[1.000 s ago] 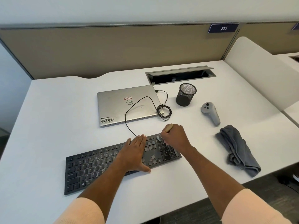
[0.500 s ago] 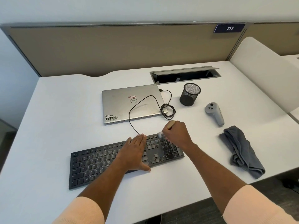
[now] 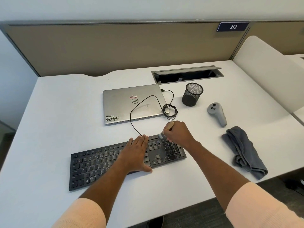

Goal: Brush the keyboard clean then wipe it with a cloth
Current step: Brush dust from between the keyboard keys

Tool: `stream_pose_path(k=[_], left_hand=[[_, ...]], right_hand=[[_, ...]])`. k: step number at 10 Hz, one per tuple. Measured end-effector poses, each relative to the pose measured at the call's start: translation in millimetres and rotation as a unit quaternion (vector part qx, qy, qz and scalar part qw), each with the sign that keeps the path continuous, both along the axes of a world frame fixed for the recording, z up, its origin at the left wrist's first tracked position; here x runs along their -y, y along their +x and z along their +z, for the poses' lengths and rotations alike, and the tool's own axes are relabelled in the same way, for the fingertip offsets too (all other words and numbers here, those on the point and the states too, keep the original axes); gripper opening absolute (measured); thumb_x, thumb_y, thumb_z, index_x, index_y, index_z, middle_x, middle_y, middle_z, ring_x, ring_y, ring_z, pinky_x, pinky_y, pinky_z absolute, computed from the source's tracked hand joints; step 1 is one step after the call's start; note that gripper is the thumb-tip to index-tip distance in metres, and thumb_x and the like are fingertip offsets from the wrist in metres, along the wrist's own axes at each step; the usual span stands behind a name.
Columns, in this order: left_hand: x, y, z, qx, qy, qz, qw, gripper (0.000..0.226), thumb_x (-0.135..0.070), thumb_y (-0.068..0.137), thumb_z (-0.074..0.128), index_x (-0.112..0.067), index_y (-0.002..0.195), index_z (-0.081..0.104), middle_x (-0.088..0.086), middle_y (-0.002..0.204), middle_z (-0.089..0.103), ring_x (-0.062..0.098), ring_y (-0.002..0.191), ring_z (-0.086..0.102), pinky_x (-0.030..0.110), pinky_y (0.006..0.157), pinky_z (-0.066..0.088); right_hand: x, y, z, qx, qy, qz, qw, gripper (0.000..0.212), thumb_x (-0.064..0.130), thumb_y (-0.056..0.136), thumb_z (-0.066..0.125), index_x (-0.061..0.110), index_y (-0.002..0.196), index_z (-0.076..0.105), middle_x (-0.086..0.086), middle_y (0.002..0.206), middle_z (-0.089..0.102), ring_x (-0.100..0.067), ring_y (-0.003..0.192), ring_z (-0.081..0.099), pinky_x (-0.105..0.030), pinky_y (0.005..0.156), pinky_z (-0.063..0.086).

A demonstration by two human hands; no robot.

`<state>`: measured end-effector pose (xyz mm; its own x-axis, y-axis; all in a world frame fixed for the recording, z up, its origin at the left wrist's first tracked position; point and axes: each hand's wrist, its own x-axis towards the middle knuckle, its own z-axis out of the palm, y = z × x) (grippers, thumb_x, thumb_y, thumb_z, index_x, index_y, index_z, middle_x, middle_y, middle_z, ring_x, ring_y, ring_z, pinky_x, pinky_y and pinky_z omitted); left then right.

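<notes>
**Black keyboard mid-brushing, grey cloth untouched**

Black keyboard (image 3: 92,168) lay slantwise on the white desk (image 3: 65,112), near its front edge and in front of a closed silver laptop (image 3: 125,104); its thin cable (image 3: 131,111) looped across the laptop lid. The left hand (image 3: 136,152) lay flat on the keys right of centre, fingers straight and together, thumb spread toward the keyboard's near edge, pressing the board steady; the right hand (image 3: 178,134) was curled round a small brush (image 3: 170,125), the wooden handle end poking above the fist and the pale bristles down on the top row of keys toward the right end. Pale dust speckled the letter keys on the left half; the number pad and the keys near the brush looked darker and cleaner, though the picture was too soft to be sure. I judged the brushing under way and well short of done; the right end seemed covered, while the dusty left half and whatever sat beneath the left palm were left to do. The grey cloth (image 3: 243,152) sat crumpled on the desk to the right, well apart from the keyboard and from both hands; the wiping step had not begun. A black mesh cup (image 3: 192,96) and a grey controller (image 3: 217,112) sat behind the cloth, clear of the work.
</notes>
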<state>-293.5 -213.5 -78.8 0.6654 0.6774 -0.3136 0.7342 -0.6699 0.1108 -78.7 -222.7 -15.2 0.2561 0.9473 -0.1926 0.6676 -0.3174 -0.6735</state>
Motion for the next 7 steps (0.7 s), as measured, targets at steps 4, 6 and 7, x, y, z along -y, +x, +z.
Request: stream_pose_path(k=[4,6,7], left_hand=[[0,1,-3,0.002,-0.002,0.005,1.000,0.135,-0.083,0.071,0.061,-0.010,0.157,-0.013,0.009,0.167,-0.009,0.024,0.154,-0.006,0.046,0.125,-0.001],[0,1,-3,0.008,-0.001,0.008,1.000,0.135,-0.082,0.071,0.062,-0.010,0.157,-0.014,0.008,0.167,-0.009,0.022,0.154,-0.006,0.045,0.125,-0.002],[0,1,-3,0.010,-0.004,0.011,1.000,0.135,-0.081,0.071,0.063,-0.011,0.157,-0.014,0.007,0.167,-0.010,0.022,0.154,-0.006,0.045,0.125,-0.002]], right_hand=[[6,7,10,-0.049,-0.034,0.011,0.998,0.013,0.009,0.077,0.063,0.009,0.075,0.076,0.003,0.053,0.069,-0.016,0.055,0.065,-0.039,0.067,0.062],[10,5,6,-0.048,-0.082,0.037,0.995,0.013,0.007,0.078,0.063,0.002,0.079,0.075,-0.007,0.061,0.069,-0.017,0.053,0.068,-0.035,0.060,0.064],[12,7,8,-0.047,-0.109,0.064,0.991,0.014,0.006,0.078,0.061,0.001,0.079,0.074,-0.014,0.063,0.071,-0.021,0.054,0.069,-0.035,0.059,0.064]])
